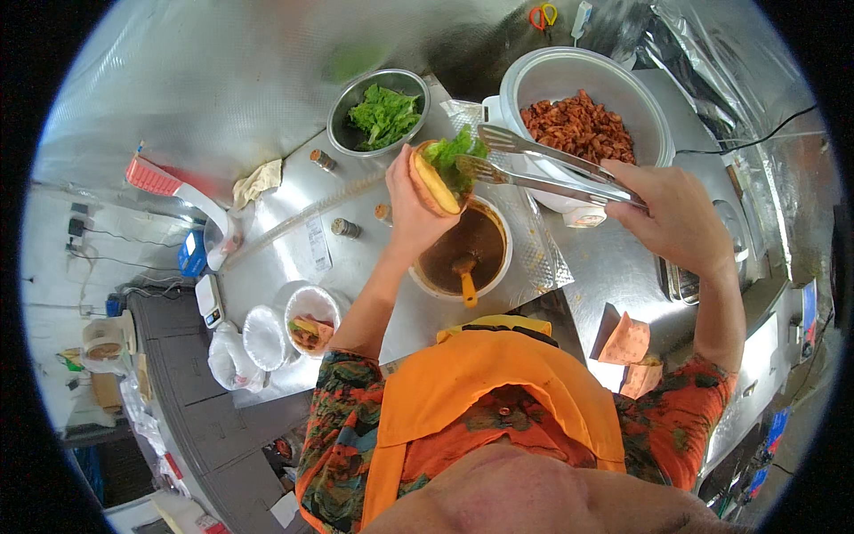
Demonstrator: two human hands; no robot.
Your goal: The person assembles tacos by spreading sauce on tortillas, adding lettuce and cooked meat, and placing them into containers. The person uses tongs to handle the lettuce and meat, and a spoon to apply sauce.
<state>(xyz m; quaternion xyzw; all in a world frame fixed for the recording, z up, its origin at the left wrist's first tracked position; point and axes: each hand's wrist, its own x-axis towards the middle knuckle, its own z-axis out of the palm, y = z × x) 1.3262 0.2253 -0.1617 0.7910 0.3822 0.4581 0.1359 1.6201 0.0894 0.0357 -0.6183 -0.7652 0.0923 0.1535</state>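
Observation:
My left hand [411, 209] is closed around a split bun [435, 182], with green lettuce [454, 160] showing in its opening. In my right hand [672, 212] is a pair of metal tongs [569, 173]; the two tips stand apart beside the lettuce. Whether the tips touch the leaf I cannot tell. Just below the bun sits a pot of brown sauce [458, 245] with an orange-handled spoon [467, 285] in it. Behind the bun is a steel bowl [334, 125] of lettuce. A white cooker [660, 116] full of chopped reddish-brown meat [578, 125] stands behind the tongs.
Small spice jars [346, 228] stand on the metal table [276, 236]. At its left are white bowls [267, 338], one holding a filled bun [311, 332], and a small scale [209, 301]. Paper pouches [625, 340] lie at right. Scissors [543, 16] hang at the back.

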